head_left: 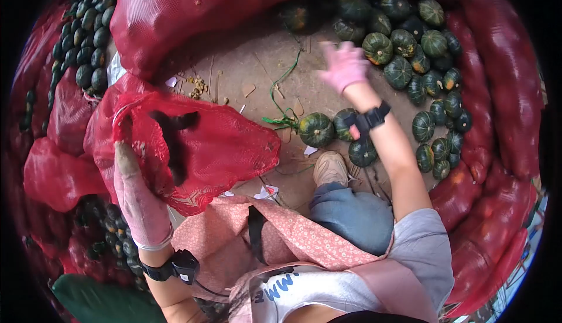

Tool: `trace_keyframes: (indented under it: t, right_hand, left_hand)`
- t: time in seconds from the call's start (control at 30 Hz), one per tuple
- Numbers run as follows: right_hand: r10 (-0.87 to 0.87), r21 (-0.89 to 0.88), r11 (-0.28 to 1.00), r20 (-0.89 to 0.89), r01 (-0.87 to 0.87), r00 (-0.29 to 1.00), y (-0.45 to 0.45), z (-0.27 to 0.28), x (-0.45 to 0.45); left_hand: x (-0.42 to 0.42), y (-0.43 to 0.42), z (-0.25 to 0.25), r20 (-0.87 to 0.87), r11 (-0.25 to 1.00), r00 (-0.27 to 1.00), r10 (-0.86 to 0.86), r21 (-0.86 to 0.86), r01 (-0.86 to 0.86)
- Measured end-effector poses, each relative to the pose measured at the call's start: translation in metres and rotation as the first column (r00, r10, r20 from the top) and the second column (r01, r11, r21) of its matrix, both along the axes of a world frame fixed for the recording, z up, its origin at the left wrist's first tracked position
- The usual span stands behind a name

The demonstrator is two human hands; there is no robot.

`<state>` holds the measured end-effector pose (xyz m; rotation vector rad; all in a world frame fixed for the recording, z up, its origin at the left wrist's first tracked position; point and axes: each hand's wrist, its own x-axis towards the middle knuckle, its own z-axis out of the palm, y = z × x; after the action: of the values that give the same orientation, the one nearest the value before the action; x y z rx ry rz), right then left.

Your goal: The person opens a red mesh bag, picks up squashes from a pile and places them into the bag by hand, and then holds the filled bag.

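My left hand (137,203), in a pink glove with a soiled fingertip, is closed on the rim of a red mesh bag (234,138). The bag's mouth gapes towards me and its body spreads right over the floor; dark shapes show through the netting. My right hand (344,66), also gloved in pink, reaches forward with its fingers apart and holds nothing. Just right of it lies a heap of small dark green squashes (398,72) with pale stripes and orange patches. Nearer my shoe rests another striped squash (317,130), beside two more.
Filled red mesh sacks (216,7) curve around the floor (234,59) at the back and right. More dark squashes (88,42) are piled far left. Green twine (284,80), scraps and yellowish bits (198,86) litter the ground. My shoe (331,169) stands near the squashes.
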<state>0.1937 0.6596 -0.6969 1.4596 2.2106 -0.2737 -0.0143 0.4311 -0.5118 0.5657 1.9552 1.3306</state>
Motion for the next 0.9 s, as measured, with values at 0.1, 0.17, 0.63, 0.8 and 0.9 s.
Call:
trace_keyframes:
  t: [0.1, 0.17, 0.63, 0.8, 0.9]
  right_hand:
    - [-0.251, -0.062, 0.967, -0.111, 0.245, 0.962, 0.038, -0.070, 0.036]
    - [-0.268, -0.059, 0.963, -0.101, 0.263, 0.958, 0.037, -0.059, 0.027]
    - [0.504, -0.427, 0.733, -0.182, -0.530, 0.844, -0.105, -0.012, 0.030]
    - [0.099, -0.496, 0.804, -0.431, -0.327, 0.897, -0.118, -0.045, 0.038]
    - [-0.566, -0.842, 0.509, -0.486, -0.182, 0.666, -0.132, 0.007, -0.003]
  left_hand:
    - [0.000, -0.005, -0.016, -0.120, 0.994, 0.992, -0.035, -0.107, 0.022]
    - [0.006, -0.001, -0.020, -0.079, 0.985, 0.989, 0.125, -0.110, -0.133]
    - [0.003, -0.005, -0.018, -0.185, 0.987, 0.982, 0.035, -0.145, -0.063]
    - [0.003, -0.011, -0.017, -0.022, 0.974, 0.991, 0.134, -0.183, -0.136]
    - [0.002, -0.007, -0.018, 0.016, 0.972, 0.995, 0.095, -0.215, -0.090]
